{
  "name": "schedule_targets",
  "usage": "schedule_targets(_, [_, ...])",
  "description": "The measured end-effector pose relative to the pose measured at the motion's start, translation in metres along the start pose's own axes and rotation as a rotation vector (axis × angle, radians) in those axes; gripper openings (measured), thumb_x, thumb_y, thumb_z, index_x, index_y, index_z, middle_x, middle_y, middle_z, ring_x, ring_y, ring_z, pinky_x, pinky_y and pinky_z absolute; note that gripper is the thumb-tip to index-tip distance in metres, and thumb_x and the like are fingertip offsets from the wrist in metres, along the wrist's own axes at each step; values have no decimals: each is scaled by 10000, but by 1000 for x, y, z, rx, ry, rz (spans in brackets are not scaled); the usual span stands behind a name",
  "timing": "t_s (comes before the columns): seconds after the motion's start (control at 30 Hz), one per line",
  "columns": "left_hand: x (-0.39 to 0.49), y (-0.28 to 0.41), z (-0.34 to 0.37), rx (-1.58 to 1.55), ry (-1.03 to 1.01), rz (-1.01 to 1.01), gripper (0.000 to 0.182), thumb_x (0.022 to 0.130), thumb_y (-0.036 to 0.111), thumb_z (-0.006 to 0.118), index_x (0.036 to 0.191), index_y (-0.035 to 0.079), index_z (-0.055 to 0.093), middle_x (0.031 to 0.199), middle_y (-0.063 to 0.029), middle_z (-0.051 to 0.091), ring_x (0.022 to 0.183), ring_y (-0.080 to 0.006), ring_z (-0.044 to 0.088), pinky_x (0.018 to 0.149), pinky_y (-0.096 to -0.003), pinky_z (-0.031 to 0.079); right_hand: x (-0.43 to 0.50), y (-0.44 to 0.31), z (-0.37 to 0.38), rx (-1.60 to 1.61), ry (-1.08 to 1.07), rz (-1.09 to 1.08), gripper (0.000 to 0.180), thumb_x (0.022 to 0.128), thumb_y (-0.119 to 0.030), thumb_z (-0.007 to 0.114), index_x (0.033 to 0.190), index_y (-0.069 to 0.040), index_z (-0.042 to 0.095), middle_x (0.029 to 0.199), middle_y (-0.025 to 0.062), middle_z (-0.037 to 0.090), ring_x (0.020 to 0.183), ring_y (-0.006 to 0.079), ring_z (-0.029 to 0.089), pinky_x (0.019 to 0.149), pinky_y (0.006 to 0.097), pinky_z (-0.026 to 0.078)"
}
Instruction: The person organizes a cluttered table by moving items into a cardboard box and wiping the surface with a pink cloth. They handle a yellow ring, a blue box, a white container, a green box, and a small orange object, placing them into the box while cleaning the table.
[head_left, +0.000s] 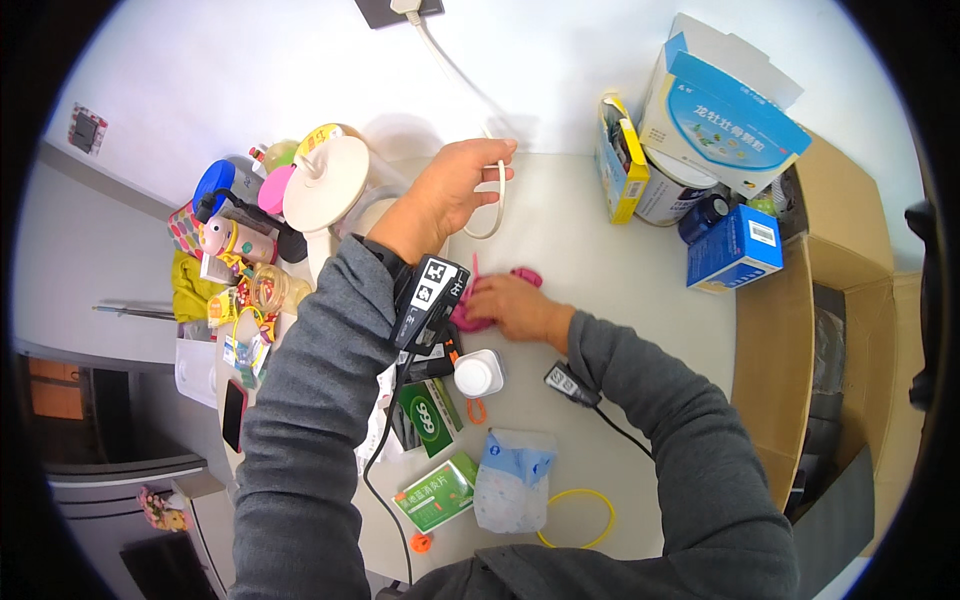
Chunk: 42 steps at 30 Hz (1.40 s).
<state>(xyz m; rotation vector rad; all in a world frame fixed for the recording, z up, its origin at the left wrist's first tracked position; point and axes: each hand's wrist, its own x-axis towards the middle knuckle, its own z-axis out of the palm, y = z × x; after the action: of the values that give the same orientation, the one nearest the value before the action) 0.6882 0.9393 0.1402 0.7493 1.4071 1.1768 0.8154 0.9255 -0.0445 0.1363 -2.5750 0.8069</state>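
Observation:
My left hand (457, 187) is raised near the back of the table, its fingers around a white power cable (501, 196). That cable hangs in a loop below my fingers, and a white cord (450, 56) runs down the wall from a plug. Lower and to the right, my right hand (514, 304) rests on a pink item (474, 322) on the tabletop. My fingers cover much of it, so its kind is unclear; another pink part (527, 276) shows past my knuckles. Just below stands a white-capped bottle (477, 375).
A cream round-topped appliance (326, 184) stands left of my left hand among jars and toys. Green medicine boxes (436, 491), a soft blue-and-white pack (514, 484) and a yellow ring (611, 517) lie nearer me. Cartons (731, 124) and an open cardboard box (772, 375) occupy the right.

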Motion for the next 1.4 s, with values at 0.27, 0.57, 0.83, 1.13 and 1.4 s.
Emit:
schedule_targets(0.27, [-60, 11, -14, 376, -25, 307, 543, 815, 237, 621, 1285, 52, 420, 1240, -96, 480, 1100, -197, 474, 929, -307, 370, -62, -8, -60, 110, 379, 317, 485, 563, 151, 466, 966, -64, 627, 977, 93, 596, 963, 277, 519, 890, 371, 398])
schedule_targets(0.57, [-181, -18, -163, 4, 482, 119, 203, 834, 108, 574, 991, -21, 577, 854, -93, 617, 768, -168, 622, 676, -264, 498, -52, 36, -46, -494, 280, 517, 459, 666, 29, 524, 1119, -35, 555, 1148, 166, 540, 1070, 369, 463, 958, 421, 354])
schedule_targets(0.83, [-109, -152, -203, -127, 597, -125, 425, 805, 125, 548, 1198, -14, 463, 897, -67, 584, 753, -156, 546, 631, -259, 428, -53, -35, -19, -188, 143, 475, 528, 625, 28, 537, 1140, -89, 559, 1188, 117, 524, 1135, 348, 425, 978, 427, 333])
schedule_targets(1.13, [-51, -191, -219, -310, 455, 37, 356, 838, -26, 421, 1180, -20, 520, 1007, -80, 615, 830, -160, 582, 744, -257, 463, -66, -61, -17, -244, 214, 501, 475, 634, 20, 531, 1092, -93, 587, 1152, 85, 546, 1120, 320, 443, 945, 417, 350])
schedule_targets(1.4, [-15, -177, -169, -306, 410, 66, 317, 858, -16, 441, 1164, -51, 517, 1077, -130, 593, 929, -196, 585, 825, -284, 465, -68, -61, -23, -207, 189, 492, 491, 639, 18, 545, 1118, -89, 565, 1171, 93, 528, 1120, 329, 439, 953, 417, 343])
